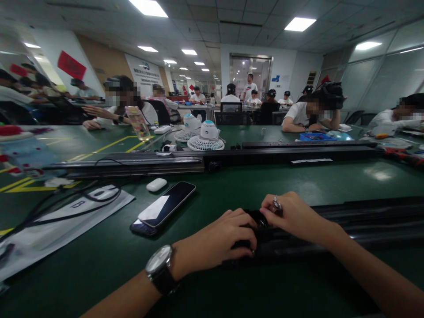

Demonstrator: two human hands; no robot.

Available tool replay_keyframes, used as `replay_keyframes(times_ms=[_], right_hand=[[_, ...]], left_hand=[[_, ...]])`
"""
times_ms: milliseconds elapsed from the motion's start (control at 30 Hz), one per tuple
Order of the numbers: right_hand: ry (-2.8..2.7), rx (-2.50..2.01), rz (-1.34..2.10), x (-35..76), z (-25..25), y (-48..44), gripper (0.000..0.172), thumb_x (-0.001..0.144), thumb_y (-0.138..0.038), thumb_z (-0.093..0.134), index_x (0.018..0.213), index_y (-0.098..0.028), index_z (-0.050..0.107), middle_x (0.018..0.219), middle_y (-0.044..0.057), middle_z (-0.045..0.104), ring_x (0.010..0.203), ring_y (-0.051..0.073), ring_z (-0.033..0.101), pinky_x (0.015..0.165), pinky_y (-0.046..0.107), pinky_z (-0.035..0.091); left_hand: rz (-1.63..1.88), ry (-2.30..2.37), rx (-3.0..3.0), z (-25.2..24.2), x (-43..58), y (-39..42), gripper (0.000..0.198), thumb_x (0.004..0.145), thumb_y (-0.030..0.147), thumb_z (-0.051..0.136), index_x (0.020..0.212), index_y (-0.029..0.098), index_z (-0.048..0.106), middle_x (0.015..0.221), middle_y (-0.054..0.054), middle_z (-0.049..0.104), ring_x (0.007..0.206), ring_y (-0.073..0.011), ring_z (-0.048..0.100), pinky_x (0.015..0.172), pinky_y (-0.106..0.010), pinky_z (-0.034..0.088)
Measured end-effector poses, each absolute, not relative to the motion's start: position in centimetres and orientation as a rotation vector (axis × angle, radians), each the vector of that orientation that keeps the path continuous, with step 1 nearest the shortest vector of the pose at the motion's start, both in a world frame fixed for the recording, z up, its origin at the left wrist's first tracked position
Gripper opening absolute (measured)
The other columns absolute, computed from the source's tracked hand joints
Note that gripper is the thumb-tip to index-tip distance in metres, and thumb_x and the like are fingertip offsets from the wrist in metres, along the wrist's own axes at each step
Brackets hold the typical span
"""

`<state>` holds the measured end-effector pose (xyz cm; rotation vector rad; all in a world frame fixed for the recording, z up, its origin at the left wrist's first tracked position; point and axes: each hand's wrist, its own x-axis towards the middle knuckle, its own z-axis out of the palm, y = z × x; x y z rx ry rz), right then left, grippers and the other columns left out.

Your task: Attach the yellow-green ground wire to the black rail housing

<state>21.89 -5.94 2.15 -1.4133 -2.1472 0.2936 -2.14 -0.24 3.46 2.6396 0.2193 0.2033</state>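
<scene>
A long black rail (374, 227) lies across the green table in front of me and runs off to the right. At its near-left end sits a small dark, shiny part (260, 218), mostly covered by my fingers. My left hand (228, 234), with a watch (162, 265) on its wrist, curls its fingers over this end of the rail and the part. From the other side, my right hand (291, 214) is closed in a pinch against the same part, a ring (277, 205) on one finger. What exactly sits between the right fingertips is hidden.
Left of my hands lie two stacked phones (175, 203), a white earbud case (156, 184) and a white bag (76, 221) with a black cable. More long rails (298, 154) cross the table behind, near white fans (205, 137). Other people sit across the table.
</scene>
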Motion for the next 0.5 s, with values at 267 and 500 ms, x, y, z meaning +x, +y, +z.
replay_keyframes(times_ms=[267,500], right_hand=[[-2.316,-1.249,0.477,23.2,3.3,-6.0,0.012,0.101,-0.026,0.063,0.095,-0.021,0.072,0.082,-0.003,0.072,0.071,0.012,0.065,0.067,0.022,0.044],[-2.187,-1.355,0.470,23.3,3.6,-5.6,0.014,0.098,-0.029,0.066,0.092,-0.022,0.076,0.080,-0.002,0.075,0.068,0.013,0.068,0.063,0.024,0.046]], left_hand=[[0.165,0.204,2.659,3.3,-2.3,0.0,0.010,0.095,0.025,0.064,0.102,0.027,0.071,0.126,-0.002,0.059,0.121,-0.0204,0.050,0.102,-0.036,0.037],[0.128,0.214,2.677,3.7,-2.4,0.0,0.019,0.094,0.018,0.065,0.106,0.031,0.072,0.133,-0.002,0.056,0.124,-0.0212,0.049,0.106,-0.037,0.037]])
